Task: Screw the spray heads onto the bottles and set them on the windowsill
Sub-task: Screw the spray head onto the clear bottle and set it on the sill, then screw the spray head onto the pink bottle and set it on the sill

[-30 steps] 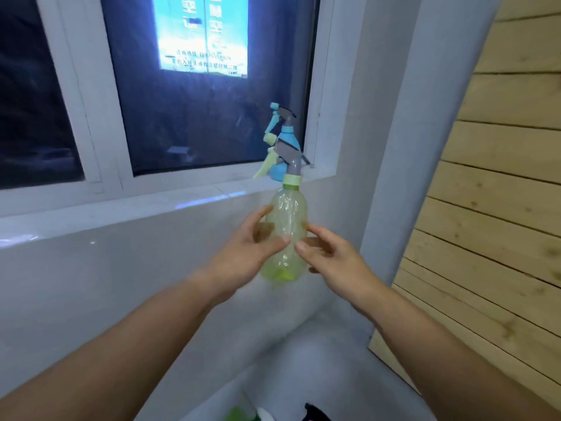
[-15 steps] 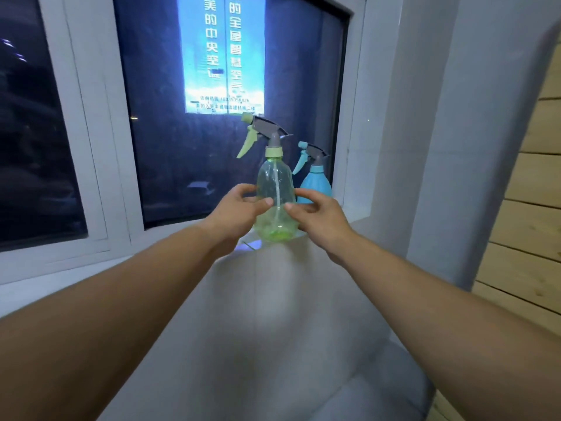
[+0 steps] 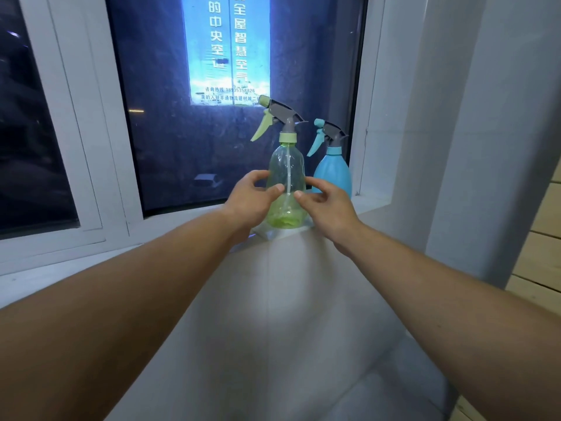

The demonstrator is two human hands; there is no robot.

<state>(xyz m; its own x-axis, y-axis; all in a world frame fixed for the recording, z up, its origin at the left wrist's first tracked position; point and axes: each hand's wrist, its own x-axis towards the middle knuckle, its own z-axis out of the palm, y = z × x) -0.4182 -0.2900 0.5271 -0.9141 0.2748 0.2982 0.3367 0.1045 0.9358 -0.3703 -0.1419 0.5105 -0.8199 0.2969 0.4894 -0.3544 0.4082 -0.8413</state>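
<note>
A clear green spray bottle (image 3: 287, 165) with a grey and pale-green spray head (image 3: 280, 115) screwed on stands upright on the white windowsill (image 3: 372, 205), near its front edge. My left hand (image 3: 252, 199) wraps its left side, thumb on the front. My right hand (image 3: 329, 205) touches its right side with thumb and fingertips. Just behind and to the right stands a blue spray bottle (image 3: 334, 174) with its own spray head on, close to the window frame's corner.
A dark window pane (image 3: 182, 132) with a lit blue sign rises behind the sill. A white wall column (image 3: 455, 147) stands to the right, with wooden planks (image 3: 543, 253) beyond it. The sill runs on to the left (image 3: 60, 268).
Both hands lifted the green bottle from below the sill up onto it. It now rests on the sill beside the blue bottle, and my fingers have loosened a little.
</note>
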